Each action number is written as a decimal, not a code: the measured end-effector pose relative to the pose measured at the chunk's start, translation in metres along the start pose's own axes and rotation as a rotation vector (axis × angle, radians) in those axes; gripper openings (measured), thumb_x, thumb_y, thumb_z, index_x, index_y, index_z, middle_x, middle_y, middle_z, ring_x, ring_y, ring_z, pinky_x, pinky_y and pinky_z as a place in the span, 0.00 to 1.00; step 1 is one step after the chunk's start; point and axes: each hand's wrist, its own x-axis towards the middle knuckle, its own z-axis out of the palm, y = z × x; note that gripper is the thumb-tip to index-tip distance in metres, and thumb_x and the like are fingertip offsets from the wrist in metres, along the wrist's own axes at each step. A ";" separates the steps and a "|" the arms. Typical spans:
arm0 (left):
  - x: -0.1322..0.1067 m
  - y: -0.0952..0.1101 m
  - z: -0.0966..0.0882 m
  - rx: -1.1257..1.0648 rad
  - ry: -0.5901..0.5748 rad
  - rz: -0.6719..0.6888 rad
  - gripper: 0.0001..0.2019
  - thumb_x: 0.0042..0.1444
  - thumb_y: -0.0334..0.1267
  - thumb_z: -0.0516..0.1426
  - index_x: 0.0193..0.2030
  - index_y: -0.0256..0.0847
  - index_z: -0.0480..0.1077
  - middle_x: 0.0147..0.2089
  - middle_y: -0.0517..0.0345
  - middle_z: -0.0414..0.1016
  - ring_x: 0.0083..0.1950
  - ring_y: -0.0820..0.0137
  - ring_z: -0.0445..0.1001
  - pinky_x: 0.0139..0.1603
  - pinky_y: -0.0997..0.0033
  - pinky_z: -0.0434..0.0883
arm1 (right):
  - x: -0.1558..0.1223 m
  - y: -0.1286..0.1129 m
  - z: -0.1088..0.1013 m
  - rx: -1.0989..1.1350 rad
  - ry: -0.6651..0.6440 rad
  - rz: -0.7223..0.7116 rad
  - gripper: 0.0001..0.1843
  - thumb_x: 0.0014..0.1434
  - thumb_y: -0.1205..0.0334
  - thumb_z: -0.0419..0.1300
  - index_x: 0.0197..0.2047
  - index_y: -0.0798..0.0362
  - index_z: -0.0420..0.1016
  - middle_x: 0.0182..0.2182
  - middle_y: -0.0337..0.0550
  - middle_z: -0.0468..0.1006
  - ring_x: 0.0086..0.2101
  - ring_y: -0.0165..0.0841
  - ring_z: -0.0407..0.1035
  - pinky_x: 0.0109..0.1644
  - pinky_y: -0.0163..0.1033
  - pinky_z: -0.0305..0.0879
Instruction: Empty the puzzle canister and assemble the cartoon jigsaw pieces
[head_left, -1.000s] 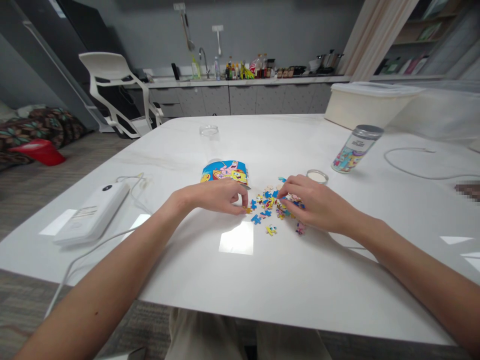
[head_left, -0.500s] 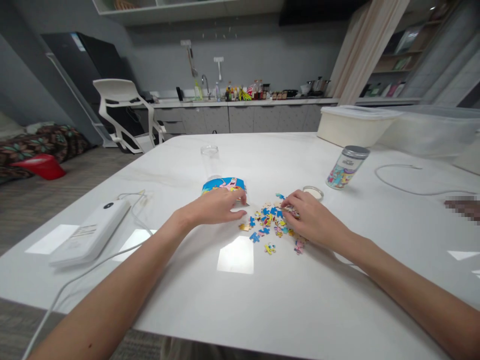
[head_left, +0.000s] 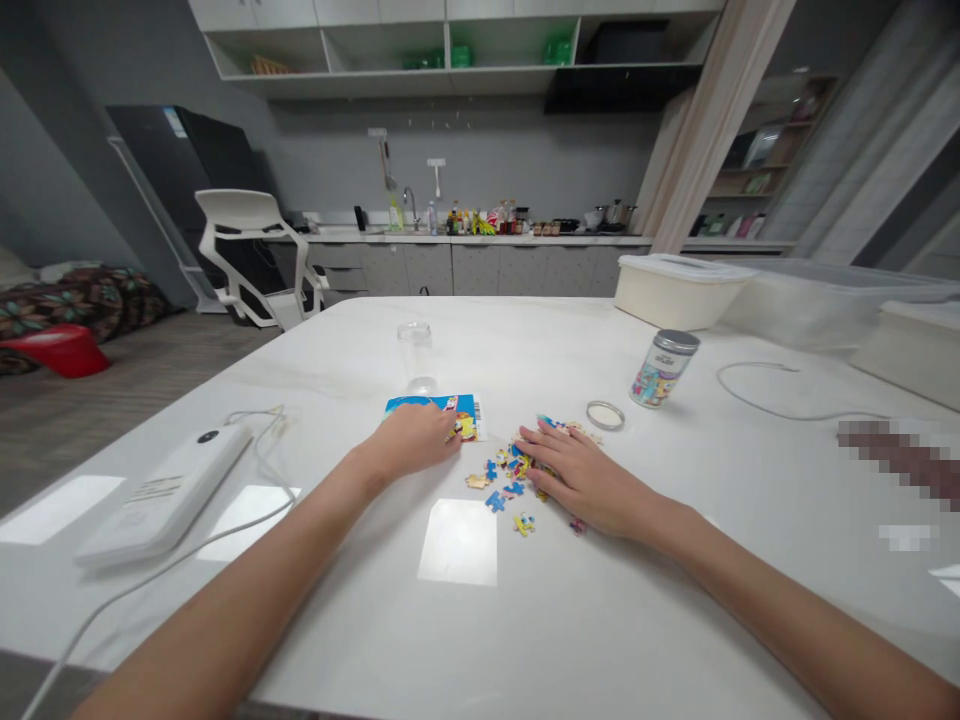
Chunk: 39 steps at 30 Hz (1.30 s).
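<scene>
My left hand (head_left: 420,437) rests on a colourful cartoon picture card (head_left: 466,420), its fingers curled and pressed against it; the hand covers much of the card. To the right, my right hand (head_left: 581,472) lies palm down with fingers stretched out over a pile of small jigsaw pieces (head_left: 517,465). Blue, yellow and pink pieces show around its fingertips, and those under the palm are hidden. A single yellow piece (head_left: 524,524) lies at the near side of the pile. Just beyond the right hand is a round metal-rimmed lid (head_left: 605,415).
A clear empty jar (head_left: 416,355) stands behind the card. A printed can with a silver lid (head_left: 664,368) is at the right. Storage boxes (head_left: 679,295) line the back right. A white device (head_left: 166,490) with a cable lies left. Another person's blurred hand (head_left: 900,455) is at the right edge.
The card has gone from curved up to lying flat under my left hand. My right hand has opened from a pinch and spread over the pieces. The view has tilted up.
</scene>
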 end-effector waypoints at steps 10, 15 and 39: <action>0.003 0.009 -0.006 -0.025 0.135 -0.021 0.16 0.64 0.40 0.46 0.47 0.39 0.73 0.31 0.50 0.79 0.34 0.59 0.79 0.33 0.66 0.69 | 0.001 -0.004 -0.002 -0.018 0.076 -0.041 0.24 0.70 0.55 0.47 0.65 0.52 0.64 0.63 0.52 0.66 0.64 0.44 0.56 0.67 0.58 0.49; 0.003 0.010 -0.005 0.049 0.087 -0.068 0.21 0.65 0.39 0.43 0.33 0.37 0.76 0.31 0.45 0.79 0.33 0.58 0.79 0.31 0.65 0.69 | 0.001 -0.004 0.000 -0.047 0.066 -0.044 0.23 0.70 0.53 0.46 0.62 0.54 0.68 0.63 0.56 0.65 0.63 0.45 0.57 0.66 0.58 0.50; 0.002 0.003 -0.003 0.049 0.081 -0.064 0.20 0.65 0.41 0.44 0.35 0.38 0.76 0.32 0.44 0.78 0.34 0.57 0.79 0.33 0.64 0.69 | 0.000 0.008 -0.002 -0.085 0.202 0.047 0.18 0.67 0.60 0.50 0.57 0.56 0.70 0.53 0.55 0.73 0.54 0.43 0.67 0.64 0.59 0.55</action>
